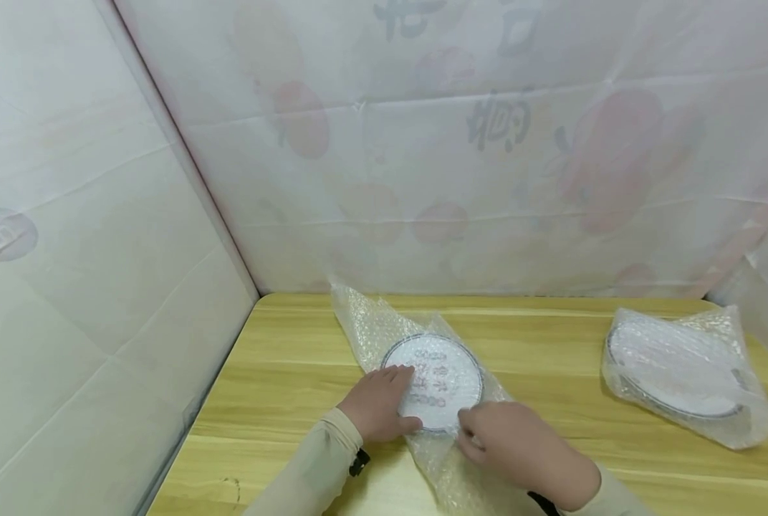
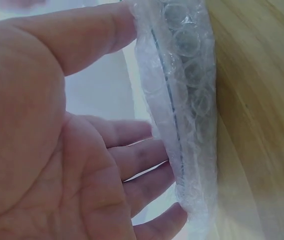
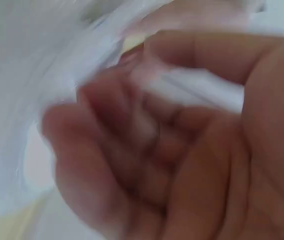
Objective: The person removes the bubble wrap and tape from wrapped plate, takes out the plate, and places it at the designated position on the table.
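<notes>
A round white plate [image 1: 445, 380] with a dark rim and faint reddish and grey characters lies inside clear bubble wrap [image 1: 371, 322] on the table. My left hand [image 1: 377, 405] rests on the plate's left side, its fingers extended. In the left wrist view, the fingertips and thumb touch the bubble wrap [image 2: 196, 100] along its edge. At the plate's lower right edge is my right hand [image 1: 513, 444], fingers bent, against the wrap. Motion blurs the right hand [image 3: 171, 140] in the right wrist view; whether its fingertips pinch the wrap is unclear.
Another oval white plate [image 1: 674, 365] with a dark rim, also in bubble wrap, lies at the table's right side. The wooden table [image 1: 281, 394] ends at printed fabric walls [image 1: 384, 179] behind and to the left.
</notes>
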